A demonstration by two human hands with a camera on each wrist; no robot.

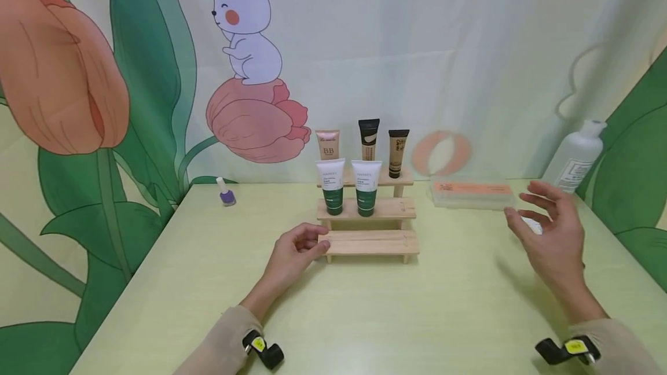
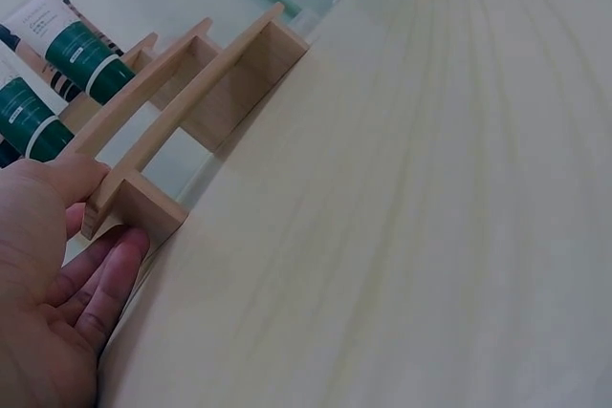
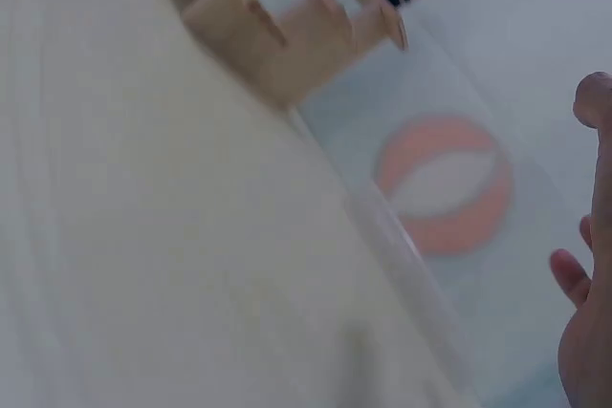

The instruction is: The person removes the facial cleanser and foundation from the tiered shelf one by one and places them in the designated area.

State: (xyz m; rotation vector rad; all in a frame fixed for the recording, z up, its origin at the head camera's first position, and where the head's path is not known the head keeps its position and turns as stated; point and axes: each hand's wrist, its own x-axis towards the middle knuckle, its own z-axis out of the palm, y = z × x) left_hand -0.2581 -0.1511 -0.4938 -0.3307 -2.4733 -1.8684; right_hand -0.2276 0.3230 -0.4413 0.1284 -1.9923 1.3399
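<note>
My left hand (image 1: 294,250) grips the left end of the lowest step of a three-step wooden stand (image 1: 372,243). In the left wrist view the thumb lies on top of the step and the fingers (image 2: 110,284) curl beneath it. Two white-and-green tubes (image 1: 333,187) stand cap down on the middle step. Behind them on the top step are a pink BB tube (image 1: 327,143) and two black-and-tan tubes (image 1: 396,154). On the right, my right hand (image 1: 554,239) is raised, fingers apart, near a white thing (image 1: 532,225) mostly hidden behind it.
A clear plastic box with an orange label (image 1: 472,194) lies right of the stand. Behind my right hand a white bottle (image 1: 575,155) leans tilted. A purple nail polish bottle (image 1: 226,194) stands at the far left. A printed cloth (image 1: 339,45) hangs behind the table.
</note>
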